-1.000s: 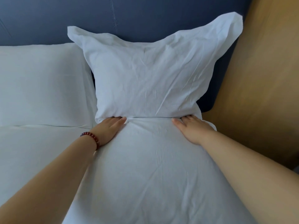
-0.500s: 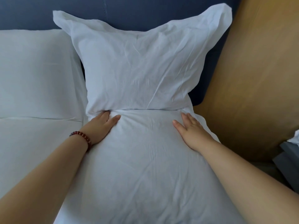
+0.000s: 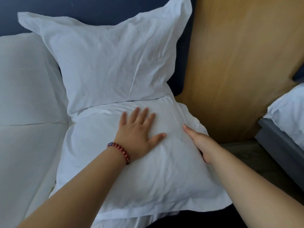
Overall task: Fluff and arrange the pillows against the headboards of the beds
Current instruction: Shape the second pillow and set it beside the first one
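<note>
Grip status: the left hand lies flat with fingers spread apart, pressing on top of the front pillow. The right hand clamps that pillow's right edge, thumb on top, the other fingers hidden beneath the edge. The front pillow lies flat on the bed, its far end touching the base of the upright pillow, which leans against the dark headboard. A third pillow lies to the left.

The step in hand appears to be plumping and squaring the front pillow. Recommended procedure:
- Press evenly with the flat palm to spread the filling.
- Draw the right edge outward to remove creases.
- Set the far end snug against the upright pillow.
- Avoid pushing hard toward the headboard, which could topple the upright pillow.
</note>
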The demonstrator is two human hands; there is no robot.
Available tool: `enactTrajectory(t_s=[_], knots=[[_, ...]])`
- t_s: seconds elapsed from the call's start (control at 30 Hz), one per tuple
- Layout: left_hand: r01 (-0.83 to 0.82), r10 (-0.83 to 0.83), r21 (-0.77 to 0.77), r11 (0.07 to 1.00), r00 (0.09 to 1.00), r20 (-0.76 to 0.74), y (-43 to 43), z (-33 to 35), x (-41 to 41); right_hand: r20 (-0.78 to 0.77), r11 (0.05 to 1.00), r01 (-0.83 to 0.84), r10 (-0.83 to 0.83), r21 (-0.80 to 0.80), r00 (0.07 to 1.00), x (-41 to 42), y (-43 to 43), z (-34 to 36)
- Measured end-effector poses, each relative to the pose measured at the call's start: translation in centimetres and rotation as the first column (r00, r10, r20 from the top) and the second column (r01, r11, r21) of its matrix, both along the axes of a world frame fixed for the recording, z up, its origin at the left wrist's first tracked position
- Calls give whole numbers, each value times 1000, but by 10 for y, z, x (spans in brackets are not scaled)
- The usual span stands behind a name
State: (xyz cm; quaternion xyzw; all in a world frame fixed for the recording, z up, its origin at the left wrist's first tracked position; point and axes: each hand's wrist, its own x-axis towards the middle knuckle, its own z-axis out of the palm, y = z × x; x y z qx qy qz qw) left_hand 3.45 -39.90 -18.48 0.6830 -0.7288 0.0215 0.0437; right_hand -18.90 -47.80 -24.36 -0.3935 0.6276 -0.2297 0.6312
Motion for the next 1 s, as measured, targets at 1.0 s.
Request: enactTrajectory(t_s=[1.0], knots=[[217,-209,-42,975,966,150,-15,-28,-71,147,989,137,-127,-63,981,-72,33,-37]])
